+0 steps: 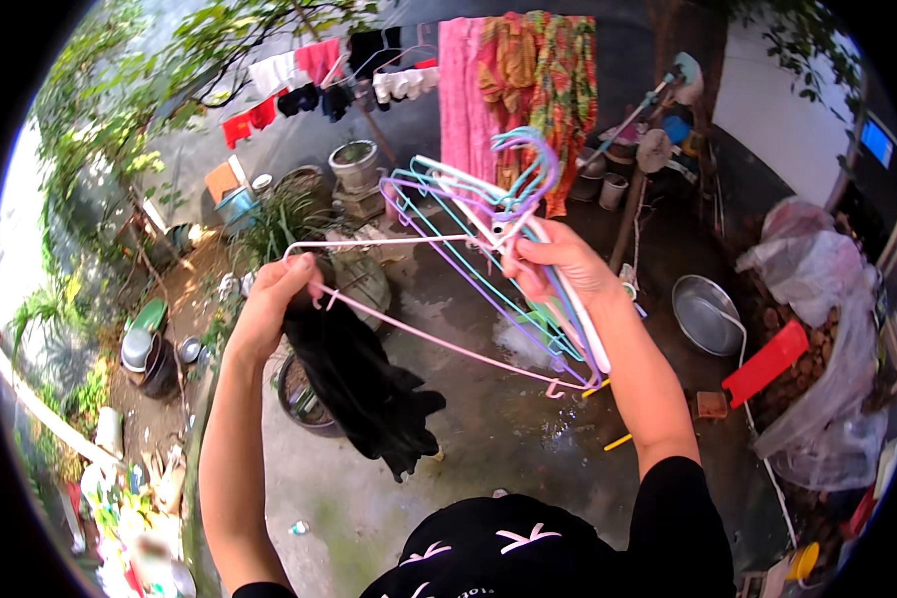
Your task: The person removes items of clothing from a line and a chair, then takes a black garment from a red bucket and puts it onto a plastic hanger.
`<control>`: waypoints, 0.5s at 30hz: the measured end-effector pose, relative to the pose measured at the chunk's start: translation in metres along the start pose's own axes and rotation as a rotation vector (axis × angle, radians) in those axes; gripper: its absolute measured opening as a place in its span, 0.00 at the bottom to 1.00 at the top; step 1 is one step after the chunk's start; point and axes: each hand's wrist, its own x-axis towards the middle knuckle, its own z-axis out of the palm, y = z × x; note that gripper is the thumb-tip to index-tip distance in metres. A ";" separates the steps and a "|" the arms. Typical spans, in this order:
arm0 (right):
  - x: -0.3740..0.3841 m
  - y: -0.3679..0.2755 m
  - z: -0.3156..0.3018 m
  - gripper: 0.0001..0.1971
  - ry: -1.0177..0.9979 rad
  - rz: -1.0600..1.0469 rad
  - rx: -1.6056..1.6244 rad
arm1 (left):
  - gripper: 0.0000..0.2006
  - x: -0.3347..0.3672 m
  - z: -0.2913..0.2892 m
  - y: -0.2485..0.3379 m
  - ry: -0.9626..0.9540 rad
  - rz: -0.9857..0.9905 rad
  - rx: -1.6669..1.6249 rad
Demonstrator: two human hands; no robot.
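My right hand (560, 261) is closed round a bunch of plastic clothes hangers (465, 261) in turquoise, purple, white and pink, their hooks bunched above the fist. One pink hanger (419, 329) is swung out to the left, its far corner at my left hand (281, 299). That hand is closed, thumb on top, at the hanger's corner and the upper end of a black garment (359, 384). Below the fingers the cloth hangs down with its ruffled lower end loose. What kind of garment it is, I cannot tell.
Ahead, small laundry (304, 75) and a pink towel (465, 95) hang on a line beside a patterned cloth (538, 85). Potted plants (284, 214) stand at left. A metal basin (706, 314), a red plastic piece (764, 364) and plastic sheeting (817, 399) lie at right.
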 end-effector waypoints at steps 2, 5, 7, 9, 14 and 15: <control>0.005 0.008 -0.016 0.11 0.027 0.039 -0.121 | 0.16 0.004 -0.001 0.000 -0.006 0.020 0.026; 0.004 0.019 -0.039 0.14 0.092 0.135 -0.235 | 0.17 0.006 -0.004 0.006 0.004 0.034 0.085; 0.000 0.022 -0.051 0.12 0.128 0.151 -0.284 | 0.19 0.006 -0.006 0.011 0.008 0.050 0.121; -0.001 0.029 -0.051 0.10 0.185 0.167 -0.339 | 0.19 0.006 -0.005 0.013 0.013 0.039 0.152; -0.006 0.029 -0.045 0.09 0.105 0.142 -0.379 | 0.19 0.011 0.006 0.008 0.008 0.018 0.162; -0.005 0.028 -0.044 0.09 0.061 0.142 -0.389 | 0.18 0.011 0.009 0.007 0.002 0.024 0.150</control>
